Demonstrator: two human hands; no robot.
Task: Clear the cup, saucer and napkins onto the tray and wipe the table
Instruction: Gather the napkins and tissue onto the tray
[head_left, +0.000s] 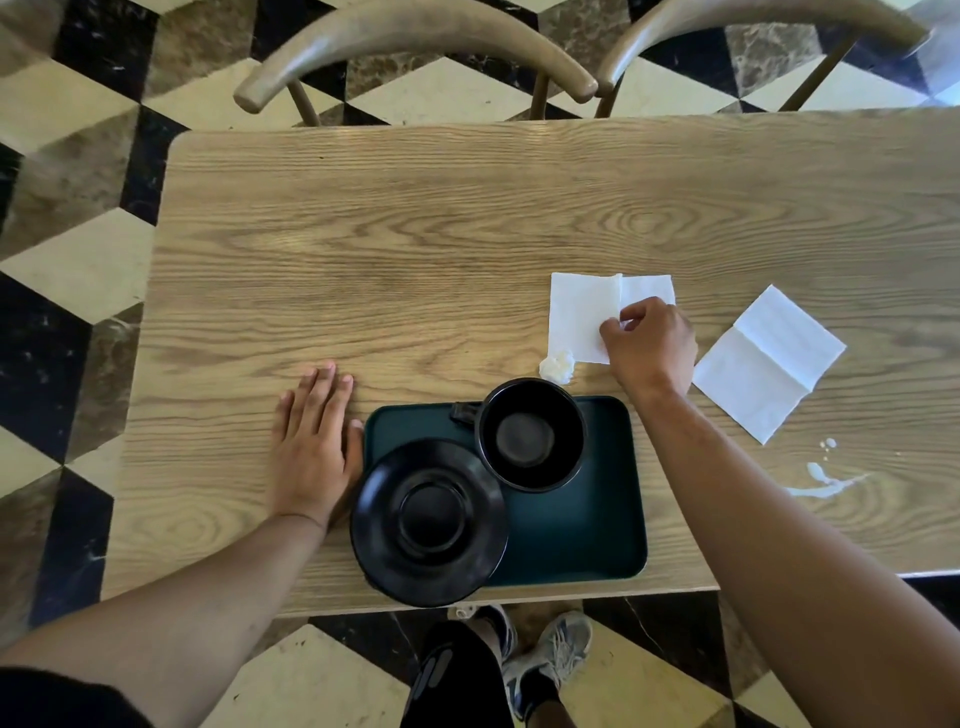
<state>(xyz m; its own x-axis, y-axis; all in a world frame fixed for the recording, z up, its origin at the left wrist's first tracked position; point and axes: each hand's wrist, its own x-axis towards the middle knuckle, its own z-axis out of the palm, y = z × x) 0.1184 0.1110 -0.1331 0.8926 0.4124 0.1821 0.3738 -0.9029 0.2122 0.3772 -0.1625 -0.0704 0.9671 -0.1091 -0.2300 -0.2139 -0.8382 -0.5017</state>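
White napkin (584, 314) just beyond the tray (571, 535), right hand (649, 345) pinching its near-right edge, left hand (311, 447) flat, fingers together, at tray's left rim; best lift straight, gathering the crumpled wad (557, 366) too.

Bare forearms (171, 597), black shorts (457, 675), grey laced sneakers (550, 654), black socks (540, 696)

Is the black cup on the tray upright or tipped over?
Upright. The cup stands on the green tray, its round mouth facing up, and its dark bottom shows inside.
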